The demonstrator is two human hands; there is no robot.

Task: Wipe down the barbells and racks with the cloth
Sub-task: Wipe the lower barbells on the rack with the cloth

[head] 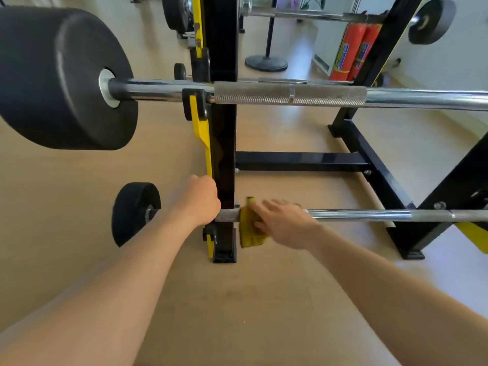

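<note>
A low chrome barbell (369,214) lies across the black rack, with a small black plate (133,211) at its left end. My left hand (202,200) grips the bar just left of the rack's black upright (223,159). My right hand (284,223) holds a yellow cloth (249,231) wrapped over the bar right beside the upright. A second barbell (290,95) with a knurled sleeve rests higher on the rack and carries a big black plate (60,77) at the left.
The rack's black base beams (298,161) run across the wooden floor to the right. Yellow bar hooks (202,133) stick out from the upright. Red rolls (353,51), a round stand base (265,63) and a third barbell (303,15) stand behind.
</note>
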